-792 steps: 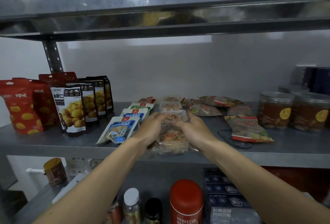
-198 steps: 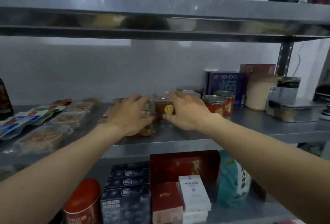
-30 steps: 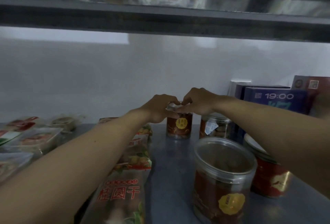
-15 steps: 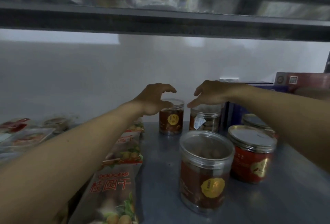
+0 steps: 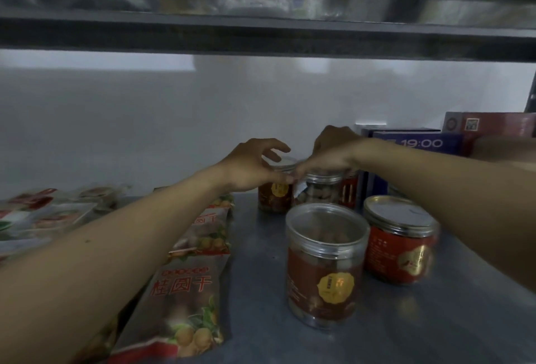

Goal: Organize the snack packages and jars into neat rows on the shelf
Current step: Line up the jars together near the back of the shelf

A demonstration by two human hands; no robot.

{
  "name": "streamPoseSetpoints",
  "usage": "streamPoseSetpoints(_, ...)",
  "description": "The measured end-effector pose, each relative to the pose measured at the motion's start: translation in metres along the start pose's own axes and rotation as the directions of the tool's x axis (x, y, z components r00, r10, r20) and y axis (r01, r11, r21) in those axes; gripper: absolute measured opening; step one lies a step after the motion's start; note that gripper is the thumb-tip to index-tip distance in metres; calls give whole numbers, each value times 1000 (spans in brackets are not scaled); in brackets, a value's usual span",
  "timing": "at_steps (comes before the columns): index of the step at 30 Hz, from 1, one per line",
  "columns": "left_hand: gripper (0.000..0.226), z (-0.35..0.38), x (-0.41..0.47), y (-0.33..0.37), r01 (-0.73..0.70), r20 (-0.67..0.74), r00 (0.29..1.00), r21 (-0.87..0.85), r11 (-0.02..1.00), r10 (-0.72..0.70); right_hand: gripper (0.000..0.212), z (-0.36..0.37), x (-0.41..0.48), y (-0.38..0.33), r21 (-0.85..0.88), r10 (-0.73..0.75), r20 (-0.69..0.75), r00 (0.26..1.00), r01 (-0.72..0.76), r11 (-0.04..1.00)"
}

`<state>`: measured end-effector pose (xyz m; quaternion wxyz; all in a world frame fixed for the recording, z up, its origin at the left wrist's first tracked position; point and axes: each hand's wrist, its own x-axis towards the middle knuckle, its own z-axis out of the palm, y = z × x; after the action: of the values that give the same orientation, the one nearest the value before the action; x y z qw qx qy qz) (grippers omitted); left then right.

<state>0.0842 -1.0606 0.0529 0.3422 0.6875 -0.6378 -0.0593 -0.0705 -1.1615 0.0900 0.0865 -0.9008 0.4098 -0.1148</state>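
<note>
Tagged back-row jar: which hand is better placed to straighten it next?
Right, likely: the right hand lies on the lid of the tagged jar, while the left hand is at the brown jar beside it.

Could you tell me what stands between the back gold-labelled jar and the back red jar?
In the head view, a clear jar of pale snacks stands between the back gold-labelled jar and the back red jar, beneath the right hand.

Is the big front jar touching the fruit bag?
Apart. The head view shows a strip of bare shelf between the front jar and the bag.
</note>
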Motion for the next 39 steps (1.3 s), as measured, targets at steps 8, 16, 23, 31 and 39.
streamPoseSetpoints(8,82,19,-6,17,-17,-161,987,-81,997,4,54,-10,-5,-31,95,42,-157,987,-27,995)
streamPoseSetpoints(16,82,5,-7,8,37,-257,958,-334,942,-129,58,-26,-10,-23,441,-98,51,994,66,895)
streamPoseSetpoints(23,79,1,-8,4,-7,-245,961,-488,873,-130,67,-15,-14,-16,555,-184,10,983,148,818)
streamPoseSetpoints(31,96,12,-11,20,7,-348,929,-320,947,-125,58,-15,-15,-33,538,10,-119,993,56,841)
streamPoseSetpoints(39,77,-6,-13,4,-59,-230,970,-556,829,-84,46,-22,-18,-5,687,-326,74,942,189,702)
